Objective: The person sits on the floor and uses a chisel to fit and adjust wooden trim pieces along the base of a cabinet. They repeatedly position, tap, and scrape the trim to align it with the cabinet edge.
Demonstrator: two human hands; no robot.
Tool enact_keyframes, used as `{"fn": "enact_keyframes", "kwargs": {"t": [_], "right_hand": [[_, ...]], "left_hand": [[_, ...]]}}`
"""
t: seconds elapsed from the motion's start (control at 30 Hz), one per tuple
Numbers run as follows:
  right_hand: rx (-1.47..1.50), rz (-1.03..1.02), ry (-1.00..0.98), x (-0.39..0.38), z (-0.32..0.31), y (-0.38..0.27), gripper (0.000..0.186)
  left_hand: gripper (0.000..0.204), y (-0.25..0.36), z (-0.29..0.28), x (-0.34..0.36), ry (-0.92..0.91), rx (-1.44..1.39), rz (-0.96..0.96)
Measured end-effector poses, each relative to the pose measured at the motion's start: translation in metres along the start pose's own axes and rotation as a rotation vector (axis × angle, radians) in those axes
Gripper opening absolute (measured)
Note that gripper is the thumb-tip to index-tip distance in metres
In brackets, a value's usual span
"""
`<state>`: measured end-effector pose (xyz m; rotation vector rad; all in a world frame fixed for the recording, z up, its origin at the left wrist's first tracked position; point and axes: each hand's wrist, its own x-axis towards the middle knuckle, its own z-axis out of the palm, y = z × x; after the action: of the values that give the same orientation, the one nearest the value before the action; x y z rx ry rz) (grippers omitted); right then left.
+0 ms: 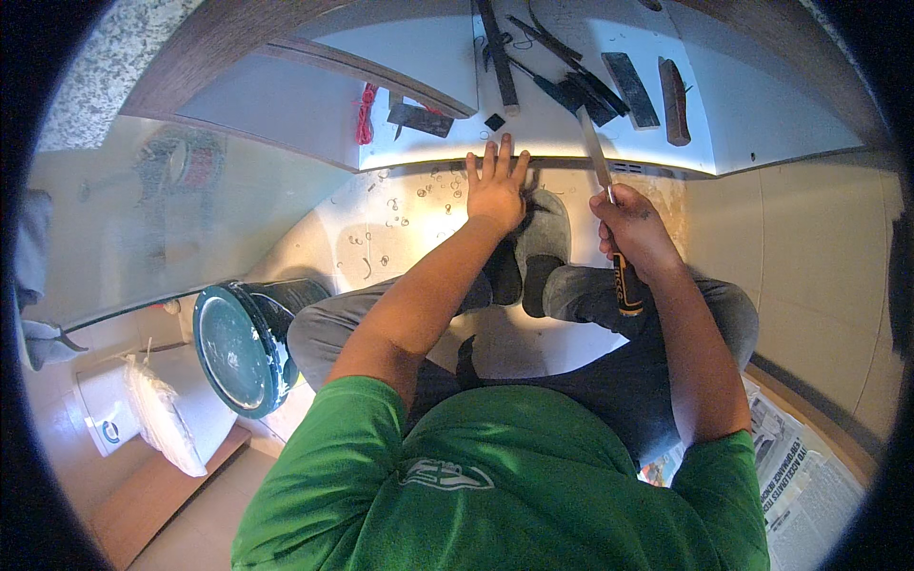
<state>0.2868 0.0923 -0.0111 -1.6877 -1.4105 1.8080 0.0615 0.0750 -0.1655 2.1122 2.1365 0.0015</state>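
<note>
Head view looks down past a green shirt to a crouching person's knees and a white panel (762,114) across the top of the frame; the left hand (495,186) lies flat, fingers spread and straight, gripping nothing, fingertips pressed on the panel's front edge at upper centre; the right hand (633,228) is wrapped tight around the black-and-yellow handle of a chisel (600,176), just right of centre, its flat blade running up to meet that same edge beside the left hand. Small curled shavings (390,205) lie scattered on the pale floor left of the hands, so some cutting along the edge looks already done; how much is left I cannot tell, since the edge itself is too small to read. Other hand tools (619,86) lie on top of the panel, upper centre; a dark green bucket (243,343) stands at lower left; newspaper (809,476) lies at lower right.
</note>
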Motion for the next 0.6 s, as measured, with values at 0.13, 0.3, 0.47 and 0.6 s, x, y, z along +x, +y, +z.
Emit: {"fn": "enact_keyframes", "kwargs": {"t": [0.13, 0.3, 0.47, 0.6], "right_hand": [[-0.009, -0.038, 0.002, 0.003, -0.002, 0.008, 0.017], [0.007, -0.083, 0.003, 0.004, 0.003, 0.012, 0.024], [-0.033, -0.081, -0.055, -0.007, 0.007, 0.008, 0.031], [-0.337, -0.083, -0.059, 0.020, -0.011, 0.010, 0.034]], "left_hand": [[0.084, -0.003, -0.004, -0.004, -0.024, -0.008, 0.000], [0.090, -0.018, -0.001, -0.012, -0.021, 0.026, -0.036], [0.087, -0.052, -0.005, -0.039, -0.018, 0.017, -0.146], [0.049, -0.116, -0.009, -0.092, 0.031, 0.036, -0.152]]}}
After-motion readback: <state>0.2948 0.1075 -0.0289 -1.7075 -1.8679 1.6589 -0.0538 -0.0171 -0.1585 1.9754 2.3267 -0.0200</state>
